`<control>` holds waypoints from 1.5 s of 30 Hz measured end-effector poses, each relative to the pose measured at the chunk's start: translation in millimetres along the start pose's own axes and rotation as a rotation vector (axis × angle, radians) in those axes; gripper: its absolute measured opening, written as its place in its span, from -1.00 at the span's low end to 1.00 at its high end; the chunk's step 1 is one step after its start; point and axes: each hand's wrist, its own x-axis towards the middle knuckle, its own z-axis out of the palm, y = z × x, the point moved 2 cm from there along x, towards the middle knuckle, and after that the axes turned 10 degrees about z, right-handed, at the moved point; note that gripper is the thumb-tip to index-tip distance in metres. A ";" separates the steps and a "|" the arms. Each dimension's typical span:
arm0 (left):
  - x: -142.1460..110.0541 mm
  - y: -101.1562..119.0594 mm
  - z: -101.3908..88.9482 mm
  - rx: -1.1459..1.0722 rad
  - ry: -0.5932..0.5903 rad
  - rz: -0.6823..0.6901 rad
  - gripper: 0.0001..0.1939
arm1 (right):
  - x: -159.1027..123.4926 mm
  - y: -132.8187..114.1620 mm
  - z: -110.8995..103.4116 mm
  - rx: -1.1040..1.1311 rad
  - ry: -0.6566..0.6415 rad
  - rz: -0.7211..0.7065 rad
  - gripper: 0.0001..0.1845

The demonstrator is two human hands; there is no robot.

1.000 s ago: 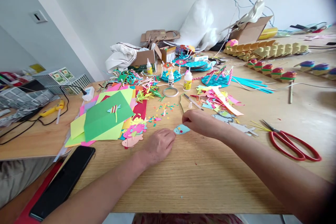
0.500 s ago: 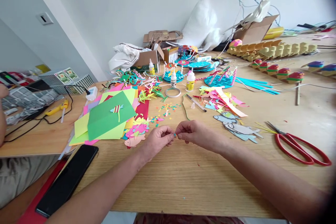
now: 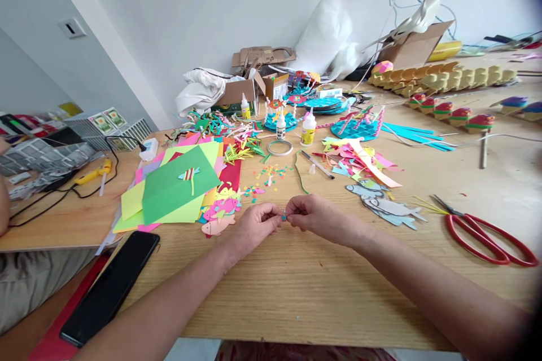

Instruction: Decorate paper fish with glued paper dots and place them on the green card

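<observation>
Pinched together at the fingertips, my left hand (image 3: 263, 220) and my right hand (image 3: 308, 214) meet over the wooden table around a tiny blue piece (image 3: 284, 217), too small to make out fully. Just beyond them lie scattered bits of coloured paper (image 3: 271, 175) and a green string (image 3: 301, 175). Left of my left hand sits a heap of paper fish cutouts (image 3: 218, 225). Grey and blue paper fish (image 3: 387, 206) lie beyond my right forearm. A striped paper fish (image 3: 188, 175) rests on green paper (image 3: 169, 197).
Glue bottles (image 3: 308, 131), a tape roll (image 3: 280, 148) and a pen (image 3: 317, 164) stand or lie ahead. Red-handled scissors (image 3: 486, 237) lie at right, a black phone (image 3: 110, 287) at left. Paper strips (image 3: 359, 161) are heaped beyond my right hand. Another person's arm (image 3: 3, 197) shows at the left edge.
The view has shifted very slightly. My hands stay pinched together in nearly the same place, fingertips a little closer around the blue piece.
</observation>
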 end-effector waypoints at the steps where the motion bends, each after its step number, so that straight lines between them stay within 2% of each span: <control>1: 0.2 -1.2 -0.4 0.026 0.011 -0.002 -0.89 | 0.5 0.3 -0.3 -0.009 0.008 -0.001 -0.90; 4: 0.4 -2.3 -0.4 0.048 0.040 -0.014 -0.91 | 2.8 2.4 -0.9 -0.028 0.025 -0.001 -0.89; 11: -1.0 1.3 4.1 -0.077 0.053 -0.088 -0.87 | 4.5 5.8 1.4 -0.037 0.035 0.010 -0.88; 15: -1.1 -1.3 2.3 -0.027 0.051 -0.073 -0.88 | 1.8 5.0 -9.0 -0.072 0.053 0.022 -0.87; 17: -0.9 -0.2 0.4 0.097 0.030 -0.023 -0.90 | 1.9 7.4 -19.6 -0.143 0.098 0.031 -0.87; 20: -0.8 6.0 -2.1 0.423 0.017 0.127 -0.91 | 5.3 15.1 -35.4 -0.316 0.175 0.053 -0.87; 22: -0.7 10.0 -2.0 0.594 0.004 0.244 -0.90 | 8.6 19.7 -41.0 -0.404 0.176 0.038 -0.86; 24: -0.4 11.4 -0.4 0.670 -0.034 0.342 -0.88 | 11.4 21.9 -41.9 -0.466 0.149 0.017 -0.85; 26: 0.1 10.2 1.7 0.703 -0.073 0.400 -0.87 | 13.2 21.3 -39.8 -0.527 0.128 0.014 -0.84; 31: 1.0 4.6 4.4 0.741 -0.124 0.445 -0.86 | 13.5 13.7 -32.3 -0.659 0.094 0.026 -0.78; 35: 1.0 3.7 4.2 0.749 -0.135 0.444 -0.84 | 14.0 11.5 -30.4 -0.701 0.059 0.021 -0.76; 45: 1.6 0.4 4.9 0.738 -0.139 0.436 -0.83 | 16.9 11.4 -29.6 -0.760 0.069 -0.018 -0.76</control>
